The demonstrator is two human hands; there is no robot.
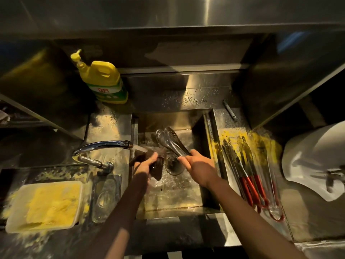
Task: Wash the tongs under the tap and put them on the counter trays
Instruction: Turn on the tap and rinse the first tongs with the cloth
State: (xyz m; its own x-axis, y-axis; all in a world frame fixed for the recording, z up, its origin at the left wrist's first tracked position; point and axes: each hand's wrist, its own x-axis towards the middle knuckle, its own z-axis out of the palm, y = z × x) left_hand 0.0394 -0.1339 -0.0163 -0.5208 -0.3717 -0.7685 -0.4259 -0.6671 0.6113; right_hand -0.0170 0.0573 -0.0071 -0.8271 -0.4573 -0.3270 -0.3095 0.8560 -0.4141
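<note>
Over the steel sink [197, 193], my right hand [196, 163] grips a pair of metal tongs [170, 140] by the handle end; their spoon-shaped tips point away from me. My left hand [147, 163] holds a dark cloth [158, 169] under the water running from the chrome tap [104, 144] at the sink's left edge. Several more tongs with red handles [250, 176] lie on the counter to the right of the sink, on a surface smeared with yellow residue.
A yellow dish-soap bottle [104, 81] stands behind the sink on the left. A white tub of yellow crumbs [46, 204] and a clear lid [106, 197] sit at the near left. The drain [173, 165] lies between my hands. A white object [315, 159] sits far right.
</note>
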